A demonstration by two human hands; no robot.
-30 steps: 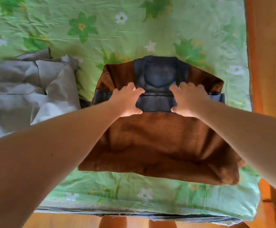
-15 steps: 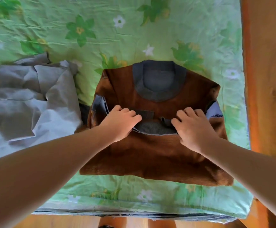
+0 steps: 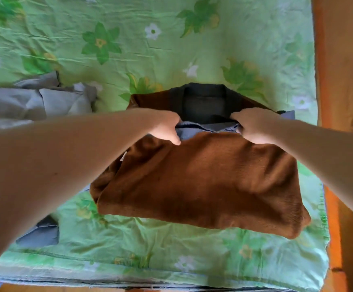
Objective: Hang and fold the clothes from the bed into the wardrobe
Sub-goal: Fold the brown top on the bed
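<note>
Near the bed's right edge, both hands, left and right, pinch the sweater's grey hem, collar just beyond, fold running edge-to-edge.

Bright daylight, soft blur, wide-angle warp

Green floral sheet, creased, spread over the whole bed. Orange-brown wooden frame along the right side, touching the sheet's edge. Strip of wooden floor below the near edge. Bluish mattress edge peeking under the sheet's hem.
</note>
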